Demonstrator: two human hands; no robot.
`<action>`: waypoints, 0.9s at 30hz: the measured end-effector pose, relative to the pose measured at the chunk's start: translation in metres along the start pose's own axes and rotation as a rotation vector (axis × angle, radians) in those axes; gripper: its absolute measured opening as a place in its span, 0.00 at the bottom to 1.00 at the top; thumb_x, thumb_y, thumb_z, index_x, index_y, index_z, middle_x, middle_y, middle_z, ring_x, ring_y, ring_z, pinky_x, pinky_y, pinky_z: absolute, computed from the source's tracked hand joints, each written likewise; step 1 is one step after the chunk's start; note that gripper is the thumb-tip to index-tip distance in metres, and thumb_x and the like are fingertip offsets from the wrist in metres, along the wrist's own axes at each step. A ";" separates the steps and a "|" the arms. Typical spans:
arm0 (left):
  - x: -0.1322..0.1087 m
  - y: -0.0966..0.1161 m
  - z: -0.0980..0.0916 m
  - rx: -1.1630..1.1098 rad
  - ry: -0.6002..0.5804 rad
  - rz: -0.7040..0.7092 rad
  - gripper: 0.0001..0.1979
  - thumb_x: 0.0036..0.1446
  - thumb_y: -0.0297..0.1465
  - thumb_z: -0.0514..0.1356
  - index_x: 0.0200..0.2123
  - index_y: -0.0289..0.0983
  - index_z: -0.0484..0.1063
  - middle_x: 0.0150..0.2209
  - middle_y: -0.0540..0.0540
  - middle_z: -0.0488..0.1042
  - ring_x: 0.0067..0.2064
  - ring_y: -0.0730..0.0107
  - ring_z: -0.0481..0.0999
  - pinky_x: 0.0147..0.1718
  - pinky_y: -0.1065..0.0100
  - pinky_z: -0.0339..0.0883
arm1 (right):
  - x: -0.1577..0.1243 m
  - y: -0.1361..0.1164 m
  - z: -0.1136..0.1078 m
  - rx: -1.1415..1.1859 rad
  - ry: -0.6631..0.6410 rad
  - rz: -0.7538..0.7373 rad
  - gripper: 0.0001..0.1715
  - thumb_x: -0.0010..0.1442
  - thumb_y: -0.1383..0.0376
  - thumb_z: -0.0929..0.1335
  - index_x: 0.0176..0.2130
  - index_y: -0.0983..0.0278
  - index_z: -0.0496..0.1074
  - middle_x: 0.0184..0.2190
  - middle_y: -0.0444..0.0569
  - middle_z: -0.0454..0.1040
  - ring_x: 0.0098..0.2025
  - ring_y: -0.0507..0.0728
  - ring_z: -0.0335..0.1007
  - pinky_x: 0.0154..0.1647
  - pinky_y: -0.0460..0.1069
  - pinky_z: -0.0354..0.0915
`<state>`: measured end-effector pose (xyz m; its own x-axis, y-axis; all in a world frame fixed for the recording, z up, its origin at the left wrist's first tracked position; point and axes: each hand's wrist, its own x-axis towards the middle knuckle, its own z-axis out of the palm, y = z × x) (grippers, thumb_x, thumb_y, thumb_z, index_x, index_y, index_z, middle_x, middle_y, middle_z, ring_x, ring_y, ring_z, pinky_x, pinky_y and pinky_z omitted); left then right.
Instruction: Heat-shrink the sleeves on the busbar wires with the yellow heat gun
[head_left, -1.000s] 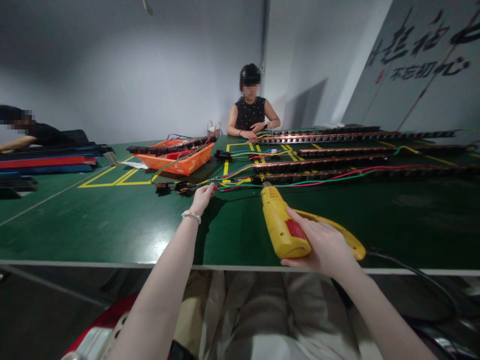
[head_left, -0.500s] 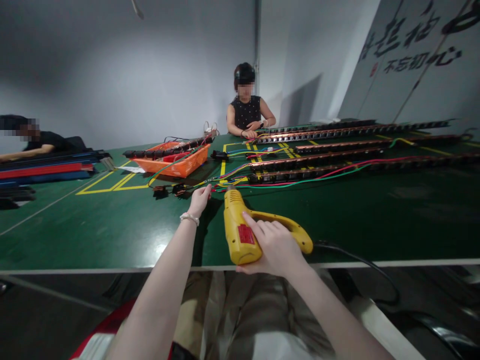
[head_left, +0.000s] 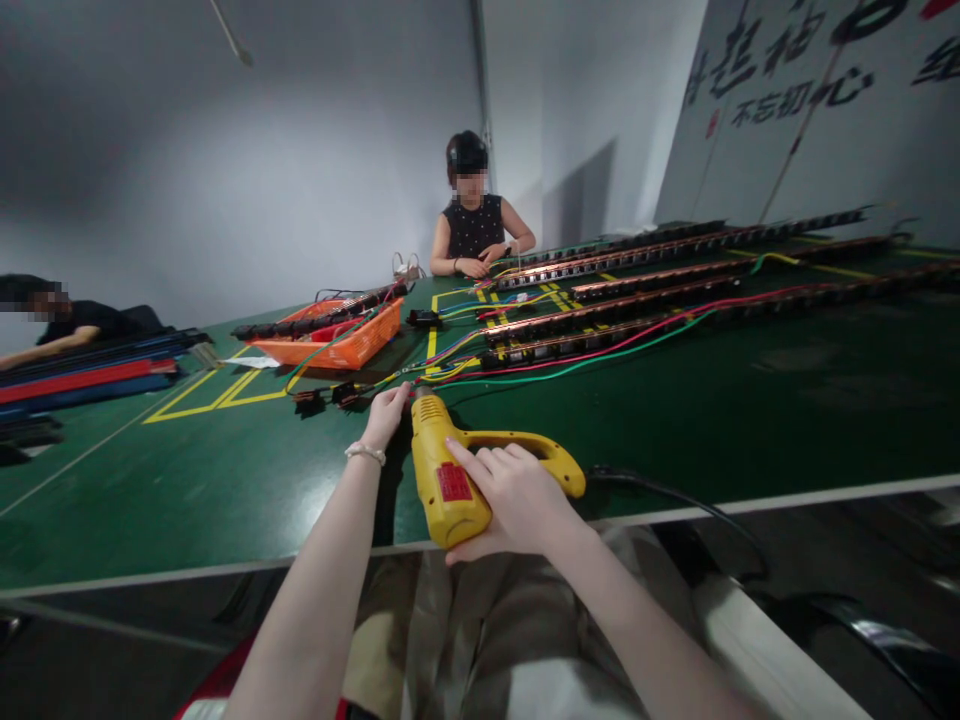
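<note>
My right hand (head_left: 517, 497) is wrapped around a yellow heat gun (head_left: 435, 440) with a red label. Its nozzle points away from me, toward the colored wires (head_left: 442, 373) and close beside my left fingertips. My left hand (head_left: 385, 417) is closed in a pinch on the wires at the near edge of the bundle; the exact spot between its fingers is too small to make out. Small black connectors (head_left: 345, 394) on wire ends lie just left of that hand. A long green wire (head_left: 577, 372) and a red one run off to the right.
Long black strips with copper-colored bars (head_left: 600, 335) stretch across the green table (head_left: 225, 500). An orange basket (head_left: 360, 350) holds more parts. The gun's black cord (head_left: 667, 488) drops over the front edge. One co-worker (head_left: 472, 225) sits opposite, another (head_left: 90, 325) at left.
The heat gun has moved left, so its nozzle is nearer my left fingertips. My left hand keeps its pinch at the wires. The whole view has turned right and tilted slightly.
</note>
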<state>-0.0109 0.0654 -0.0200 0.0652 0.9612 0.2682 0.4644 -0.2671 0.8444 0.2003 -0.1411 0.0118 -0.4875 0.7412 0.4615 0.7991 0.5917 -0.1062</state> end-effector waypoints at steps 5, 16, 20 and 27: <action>-0.003 0.004 -0.001 0.041 0.040 0.041 0.25 0.53 0.52 0.50 0.17 0.37 0.60 0.17 0.53 0.58 0.23 0.75 0.57 0.25 0.70 0.51 | -0.006 0.010 -0.008 0.009 -0.004 0.026 0.65 0.45 0.32 0.63 0.64 0.74 0.54 0.36 0.55 0.73 0.36 0.63 0.69 0.41 0.57 0.60; -0.002 0.004 -0.001 0.017 0.038 0.045 0.24 0.55 0.49 0.51 0.17 0.37 0.62 0.17 0.52 0.61 0.23 0.75 0.59 0.26 0.71 0.52 | -0.034 0.044 -0.030 -0.032 0.005 0.184 0.65 0.40 0.36 0.69 0.64 0.71 0.54 0.41 0.57 0.75 0.41 0.64 0.72 0.45 0.57 0.62; -0.002 0.004 -0.001 0.005 0.043 0.044 0.24 0.55 0.49 0.51 0.17 0.37 0.62 0.17 0.52 0.62 0.23 0.75 0.59 0.27 0.71 0.53 | -0.047 0.055 -0.038 -0.094 0.023 0.231 0.65 0.39 0.38 0.71 0.64 0.68 0.53 0.42 0.56 0.76 0.42 0.65 0.73 0.45 0.58 0.64; -0.003 0.007 0.000 -0.033 0.032 0.017 0.24 0.55 0.48 0.51 0.17 0.37 0.62 0.17 0.52 0.61 0.23 0.75 0.58 0.25 0.71 0.51 | -0.065 0.069 -0.050 -0.259 0.075 0.302 0.61 0.42 0.40 0.70 0.65 0.65 0.52 0.43 0.56 0.77 0.40 0.65 0.74 0.41 0.57 0.67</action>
<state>-0.0077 0.0608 -0.0150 0.0442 0.9540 0.2967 0.4337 -0.2859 0.8545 0.3044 -0.1648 0.0182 -0.1983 0.8384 0.5077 0.9693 0.2447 -0.0255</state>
